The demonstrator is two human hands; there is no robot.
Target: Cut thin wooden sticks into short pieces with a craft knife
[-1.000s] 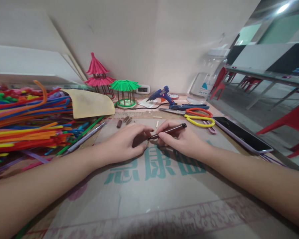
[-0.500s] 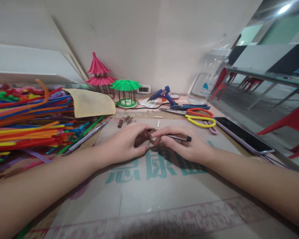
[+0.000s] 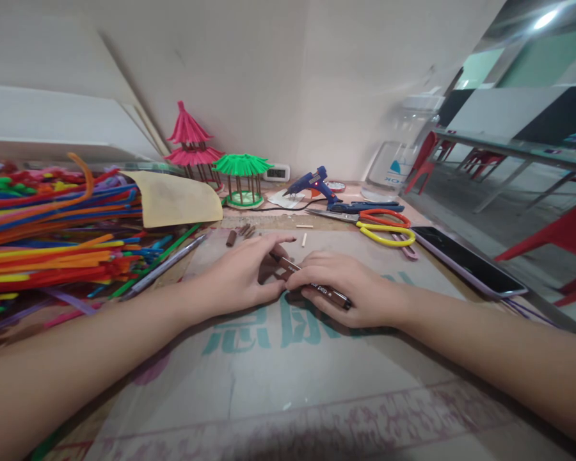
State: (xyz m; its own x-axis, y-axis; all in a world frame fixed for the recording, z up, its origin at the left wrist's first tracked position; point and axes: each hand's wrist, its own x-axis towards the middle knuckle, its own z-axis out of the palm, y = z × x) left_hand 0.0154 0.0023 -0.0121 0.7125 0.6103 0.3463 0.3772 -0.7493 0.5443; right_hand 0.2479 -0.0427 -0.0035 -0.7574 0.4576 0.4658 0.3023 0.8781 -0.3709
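Observation:
My right hand [image 3: 340,282] is closed around a brown marker pen [image 3: 295,266] with white lettering. The pen slants, its dark left end reaching into the space between my left thumb and index finger. My left hand [image 3: 249,269] has its index finger and thumb spread apart around that end; its lower fingers are partly hidden. Two short pale sticks, one upright to my view [image 3: 304,240] and one crosswise [image 3: 304,225], lie beyond my hands. A brown marker cap [image 3: 231,238] and several small brown sticks [image 3: 246,230] lie past my left hand.
Colourful pipe cleaners [image 3: 52,256] are heaped at left beside a pen [image 3: 168,266]. Behind stand a pink pagoda [image 3: 189,137] and green pavilion [image 3: 242,173]. A blue glue gun [image 3: 312,182], scissors [image 3: 386,227], a phone [image 3: 468,259] and a plastic bottle [image 3: 398,150] are at right.
My right hand has turned over the marker, which lies lower and shows its lettering now. My left index finger has lifted and straightened away from the thumb.

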